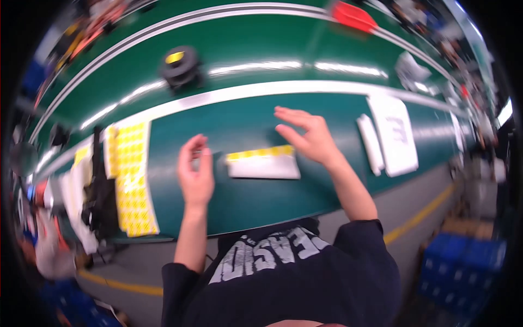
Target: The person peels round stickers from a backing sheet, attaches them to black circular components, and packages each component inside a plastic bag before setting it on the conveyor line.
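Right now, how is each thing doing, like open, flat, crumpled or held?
Left hand: half curled, touching no white piece
Right hand: open, fingers apart
White piece with yellow edge: lying down, not held
Yellow-dotted sheets: laid out, not held
Clear plastic: looks crumpled
Black object with yellow top: not held, too blurred for more
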### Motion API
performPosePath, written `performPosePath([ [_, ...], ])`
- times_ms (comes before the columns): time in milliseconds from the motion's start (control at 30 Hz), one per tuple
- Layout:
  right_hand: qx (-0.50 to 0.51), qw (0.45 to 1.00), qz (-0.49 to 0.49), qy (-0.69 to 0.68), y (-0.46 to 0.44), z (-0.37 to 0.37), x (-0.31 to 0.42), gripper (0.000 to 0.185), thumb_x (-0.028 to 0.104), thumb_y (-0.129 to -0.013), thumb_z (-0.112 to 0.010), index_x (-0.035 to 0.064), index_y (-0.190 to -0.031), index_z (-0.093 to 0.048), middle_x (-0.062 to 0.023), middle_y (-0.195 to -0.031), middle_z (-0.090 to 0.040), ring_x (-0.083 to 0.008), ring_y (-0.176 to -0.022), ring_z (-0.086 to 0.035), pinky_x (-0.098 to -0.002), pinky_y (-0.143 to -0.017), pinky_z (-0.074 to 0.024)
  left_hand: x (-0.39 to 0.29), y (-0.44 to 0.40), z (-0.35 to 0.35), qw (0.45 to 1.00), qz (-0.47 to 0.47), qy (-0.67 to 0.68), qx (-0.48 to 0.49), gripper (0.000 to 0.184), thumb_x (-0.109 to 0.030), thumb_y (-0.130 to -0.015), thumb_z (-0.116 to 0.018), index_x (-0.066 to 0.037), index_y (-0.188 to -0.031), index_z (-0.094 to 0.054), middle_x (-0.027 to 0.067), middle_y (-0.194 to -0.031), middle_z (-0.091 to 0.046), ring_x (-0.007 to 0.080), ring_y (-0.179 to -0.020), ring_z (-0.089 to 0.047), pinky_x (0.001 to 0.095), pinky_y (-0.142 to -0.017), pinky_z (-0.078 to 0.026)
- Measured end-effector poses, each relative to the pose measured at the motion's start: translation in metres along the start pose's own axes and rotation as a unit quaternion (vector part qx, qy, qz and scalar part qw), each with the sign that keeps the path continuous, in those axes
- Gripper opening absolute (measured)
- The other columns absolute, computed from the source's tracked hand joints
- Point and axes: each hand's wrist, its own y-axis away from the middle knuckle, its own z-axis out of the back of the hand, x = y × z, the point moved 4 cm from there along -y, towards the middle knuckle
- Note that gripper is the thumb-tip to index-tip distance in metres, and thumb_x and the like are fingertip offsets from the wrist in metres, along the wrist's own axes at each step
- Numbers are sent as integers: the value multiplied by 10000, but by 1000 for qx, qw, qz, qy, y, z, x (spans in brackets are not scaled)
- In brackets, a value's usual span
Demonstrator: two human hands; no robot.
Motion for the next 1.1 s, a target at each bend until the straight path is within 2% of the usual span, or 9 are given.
performPosePath([
  [100,-62,987,-124,-75,64,38,-7,283,145,-792,-640,-1,-1035,-637,-168,-1073,-626,-261,-995,-614,-307,-841,-472,-38,-10,-53,987,-34,41,152,210,-63,-856,-553,13,-1051,-575,81,-979,-613,135,-895,-556,264,-788,-441],
  [167,-102,982,-133,-92,102,55,-11,263,131,-797,-637,-10,-1019,-642,-170,-1037,-641,-243,-981,-620,-300,-841,-470,-69,-13,-96,961,-61,13,270,200,-60,-862,-548,24,-1040,-580,74,-959,-612,128,-914,-562,265,-830,-440],
  [267,-134,968,-167,-132,150,73,-5,240,107,-799,-633,-16,-1005,-646,-164,-1016,-650,-233,-967,-626,-302,-843,-470,-107,1,-183,899,-119,-20,420,175,-61,-834,-568,9,-988,-612,83,-899,-629,140,-846,-597,273,-769,-472],
  [400,-138,957,-172,-189,196,79,-4,221,80,-800,-629,-13,-999,-651,-151,-1007,-656,-220,-948,-633,-295,-839,-473,-133,51,-312,811,-220,-1,542,164,-113,-778,-609,0,-893,-638,135,-846,-638,223,-786,-633,316,-716,-490],
  [533,-159,939,-225,-206,221,77,-4,213,77,-799,-630,-2,-995,-659,-137,-996,-663,-197,-917,-639,-286,-807,-484,-114,103,-449,784,-278,-44,554,153,-120,-734,-617,-16,-834,-669,160,-811,-647,293,-785,-629,360,-719,-494],
  [633,-195,928,-247,-198,238,78,-6,216,70,-795,-629,0,-998,-659,-132,-986,-666,-194,-913,-639,-283,-805,-485,-95,128,-503,753,-261,-126,591,155,-114,-704,-638,-32,-828,-682,152,-792,-654,296,-768,-630,358,-716,-495],
  [733,-235,909,-272,-211,258,80,-13,202,60,-802,-623,6,-992,-664,-126,-957,-673,-166,-876,-640,-264,-774,-488,-79,136,-521,737,-259,-184,597,150,-119,-692,-656,-41,-817,-688,142,-788,-658,286,-757,-634,353,-710,-495],
  [967,-329,846,-306,-287,285,118,-35,167,42,-850,-582,-27,-982,-657,-61,-880,-662,-94,-783,-598,-221,-710,-476,-74,128,-520,786,-202,-161,561,145,-131,-734,-630,-32,-830,-674,152,-823,-657,276,-777,-635,350,-709,-488],
  [1100,-459,809,-299,-214,296,161,-54,160,41,-848,-590,-44,-973,-644,-64,-916,-652,-101,-817,-590,-224,-746,-469,-75,116,-519,831,-150,-89,529,174,-171,-766,-621,-30,-857,-666,142,-803,-656,226,-752,-632,328,-704,-481],
])
